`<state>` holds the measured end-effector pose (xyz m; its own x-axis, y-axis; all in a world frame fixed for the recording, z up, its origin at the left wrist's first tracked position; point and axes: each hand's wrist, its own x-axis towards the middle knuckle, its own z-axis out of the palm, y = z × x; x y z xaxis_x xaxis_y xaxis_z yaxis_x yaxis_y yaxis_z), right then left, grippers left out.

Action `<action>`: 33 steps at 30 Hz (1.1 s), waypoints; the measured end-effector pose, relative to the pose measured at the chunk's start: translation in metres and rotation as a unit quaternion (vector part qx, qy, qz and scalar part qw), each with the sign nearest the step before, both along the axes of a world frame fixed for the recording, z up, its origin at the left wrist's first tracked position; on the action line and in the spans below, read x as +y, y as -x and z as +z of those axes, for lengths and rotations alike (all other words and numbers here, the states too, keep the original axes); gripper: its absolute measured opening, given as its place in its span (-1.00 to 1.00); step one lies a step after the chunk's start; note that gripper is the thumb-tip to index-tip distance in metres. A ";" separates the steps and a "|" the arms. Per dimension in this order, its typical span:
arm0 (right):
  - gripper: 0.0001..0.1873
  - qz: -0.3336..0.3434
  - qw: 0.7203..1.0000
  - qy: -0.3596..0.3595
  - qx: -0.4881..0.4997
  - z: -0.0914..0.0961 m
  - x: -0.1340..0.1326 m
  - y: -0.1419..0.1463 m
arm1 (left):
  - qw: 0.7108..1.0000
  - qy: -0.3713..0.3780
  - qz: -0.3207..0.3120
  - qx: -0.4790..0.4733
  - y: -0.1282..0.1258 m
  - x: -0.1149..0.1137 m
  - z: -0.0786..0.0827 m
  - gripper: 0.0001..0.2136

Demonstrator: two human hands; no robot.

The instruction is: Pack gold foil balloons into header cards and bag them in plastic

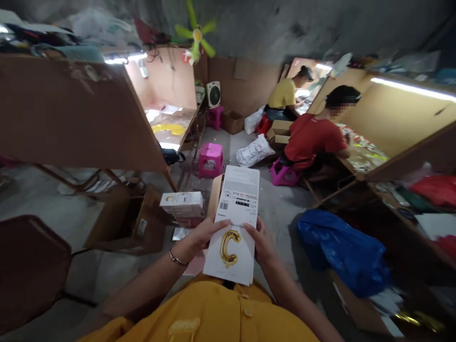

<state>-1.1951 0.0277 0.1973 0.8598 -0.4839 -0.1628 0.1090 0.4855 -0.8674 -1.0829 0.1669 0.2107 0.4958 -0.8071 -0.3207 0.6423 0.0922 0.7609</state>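
Thumbs of the left hand and right hand lie on the top face of a bundle of white packs, while the other fingers curl round its long sides; both hands grip it in front of the wearer's waist. The near half shows a gold letter C balloon, with printed text and a barcode farther up. A bracelet circles the left wrist, and a mustard shirt fills the foreground. A pink sheet shows below the left forearm.

Just beyond the left hand stands a pile of white boxes, one bearing a gold letter too; an open cardboard box is beside it. To the right, a blue plastic bag lies crumpled.

Farther out, a pink stool and a printed white sack rest on the floor. A person in a red shirt sits at the right-hand bench, another in a yellow shirt behind. On the left-hand bench lies yellow material, and a green-bladed fan hangs above.
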 end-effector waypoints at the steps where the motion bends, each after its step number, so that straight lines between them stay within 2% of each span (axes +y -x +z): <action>1: -0.45 -0.012 1.000 0.000 -0.004 0.000 -0.009 0.008 | 1.000 -0.001 -0.010 0.001 -0.001 -0.015 0.002 -0.47; 5: -0.43 -0.050 0.999 0.012 -0.011 -0.002 -0.057 0.036 | 0.996 -0.015 -0.084 0.035 0.008 -0.089 0.008 -0.53; 7: -0.41 -0.064 0.998 0.015 -0.015 -0.005 -0.092 0.052 | 0.992 -0.036 -0.115 0.044 0.022 -0.133 0.005 -0.53; 9: -0.41 -0.070 0.997 0.022 -0.016 -0.009 -0.134 0.068 | 0.991 -0.050 -0.119 0.043 0.040 -0.179 0.001 -0.51; 13: -0.46 -0.080 0.985 0.148 0.027 -0.009 -0.228 0.104 | 0.993 -0.040 -0.108 0.027 0.074 -0.265 -0.003 -0.47; 15: -0.47 -0.124 0.969 0.207 0.059 0.001 -0.272 0.120 | 0.993 -0.043 -0.104 0.021 0.085 -0.300 0.000 -0.44; 17: -0.48 -0.191 0.924 0.318 0.089 0.017 -0.310 0.130 | 0.994 -0.060 -0.094 0.017 0.091 -0.330 0.003 -0.40; 18: -0.51 -0.204 0.884 0.409 0.101 0.026 -0.326 0.131 | 0.994 -0.065 -0.091 0.013 0.093 -0.343 0.005 -0.37; 20: -0.59 -0.163 0.775 0.600 0.111 0.043 -0.353 0.127 | 0.994 -0.058 -0.090 -0.002 0.095 -0.368 0.006 -0.32; 21: -0.63 -0.129 0.726 0.666 0.113 0.049 -0.364 0.123 | 0.994 -0.052 -0.092 -0.012 0.096 -0.379 0.007 -0.31; 22: -0.67 -0.101 0.695 0.702 0.116 0.054 -0.375 0.116 | 0.994 -0.047 -0.096 -0.024 0.096 -0.389 0.008 -0.30; 23: -0.71 -0.088 0.677 0.721 0.122 0.057 -0.385 0.109 | 0.993 -0.047 -0.101 -0.036 0.095 -0.399 0.008 -0.31; 27: -0.94 -0.087 0.658 0.735 0.142 0.054 -0.421 0.078 | 0.989 -0.082 -0.104 -0.063 0.084 -0.433 0.013 -0.35; 30: -0.88 -0.061 0.649 0.747 0.132 0.052 -0.449 0.052 | 0.988 -0.091 -0.099 -0.072 0.062 -0.458 0.014 -0.33; 33: -0.86 -0.043 0.643 0.754 0.130 0.059 -0.478 0.023 | 0.989 -0.086 -0.090 -0.081 0.031 -0.486 0.011 -0.32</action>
<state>-1.2186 -0.4506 0.2564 0.8579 -0.3042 0.4141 -0.1644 -0.9260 -0.3398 -1.1137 -0.3188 0.2213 0.4049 -0.8274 -0.3892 0.5049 -0.1526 0.8496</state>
